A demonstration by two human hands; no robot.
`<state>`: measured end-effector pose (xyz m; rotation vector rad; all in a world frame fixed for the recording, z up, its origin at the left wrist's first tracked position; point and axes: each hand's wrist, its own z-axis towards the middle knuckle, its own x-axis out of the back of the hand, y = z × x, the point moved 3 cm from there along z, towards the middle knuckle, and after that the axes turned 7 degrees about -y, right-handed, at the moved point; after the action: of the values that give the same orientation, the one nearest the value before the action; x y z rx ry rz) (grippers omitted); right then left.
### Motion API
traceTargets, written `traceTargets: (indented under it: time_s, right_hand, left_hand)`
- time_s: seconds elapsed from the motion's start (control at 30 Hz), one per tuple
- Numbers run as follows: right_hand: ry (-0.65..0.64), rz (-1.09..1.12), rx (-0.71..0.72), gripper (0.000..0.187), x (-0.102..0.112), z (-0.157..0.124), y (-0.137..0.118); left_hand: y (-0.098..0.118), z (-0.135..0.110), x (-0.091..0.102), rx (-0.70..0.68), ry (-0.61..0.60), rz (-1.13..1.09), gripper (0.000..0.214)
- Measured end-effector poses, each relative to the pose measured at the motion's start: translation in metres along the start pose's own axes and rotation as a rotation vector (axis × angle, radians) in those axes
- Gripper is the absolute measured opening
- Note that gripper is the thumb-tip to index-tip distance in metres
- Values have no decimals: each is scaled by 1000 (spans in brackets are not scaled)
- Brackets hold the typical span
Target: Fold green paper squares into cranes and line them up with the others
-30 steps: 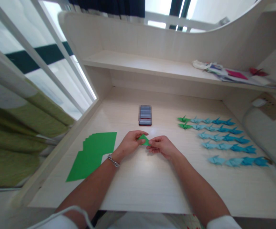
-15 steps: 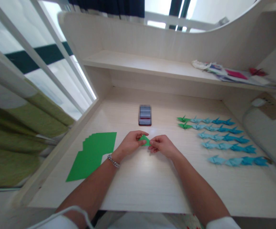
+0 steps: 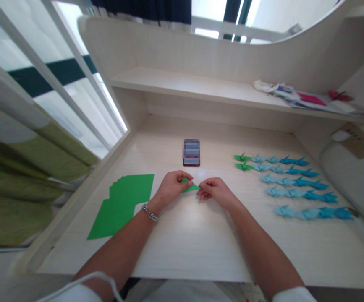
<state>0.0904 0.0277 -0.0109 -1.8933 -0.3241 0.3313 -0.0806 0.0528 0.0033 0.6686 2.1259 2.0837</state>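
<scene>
A small piece of folded green paper [image 3: 190, 187] is held above the desk between my two hands. My left hand [image 3: 173, 187] is closed on its left part, thumb on top, so that side is partly covered. At its pointed right end, the thumb and fingertips of my right hand [image 3: 213, 189] pinch the tip. The paper shows as a narrow triangle; its lower folds are hidden. Left of my left hand lie overlapping sheets of green paper [image 3: 121, 205] on the desk.
A phone [image 3: 191, 152] lies beyond my hands. On the right, rows of folded paper cranes [image 3: 291, 180] in blue and green stand on the desk [image 3: 188, 247]. Papers [image 3: 307, 98] lie on the shelf [image 3: 182, 85]. A cable [image 3: 323, 155] runs from the wall socket.
The folded green paper has turned from a taller triangle to a flatter, longer one, its tip pointing right. My right hand has shifted slightly right; my left hand has barely moved.
</scene>
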Motion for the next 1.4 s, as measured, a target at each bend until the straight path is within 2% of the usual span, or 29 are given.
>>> traceTargets:
  time_s: [0.17, 0.3, 0.47, 0.77, 0.93, 1.17, 1.4]
  right_hand:
    - [-18, -86, 57, 30, -1, 0, 0]
    - [27, -228, 121, 24, -1, 0, -2]
    - [-2, -226, 153, 20, -5, 3, 1]
    - [9, -290, 169, 17, -3, -2, -7]
    - [2, -310, 150, 16, 2, -5, -9]
    - [2, -335, 141, 17, 2, -4, -7]
    - [94, -456, 213, 16, -1, -1, -3]
  left_hand:
    - [4, -1, 1, -12, 8, -13, 24]
    - [7, -3, -1, -11, 20, -25, 23]
    - [8, -4, -3, -22, 28, -23, 20]
    - [7, -3, -8, 9, -81, -222, 24]
    - [7, -3, -7, 5, -161, -282, 34]
    - [4, -3, -5, -14, -53, -126, 27]
    - [3, -4, -12, -27, -61, -127, 24]
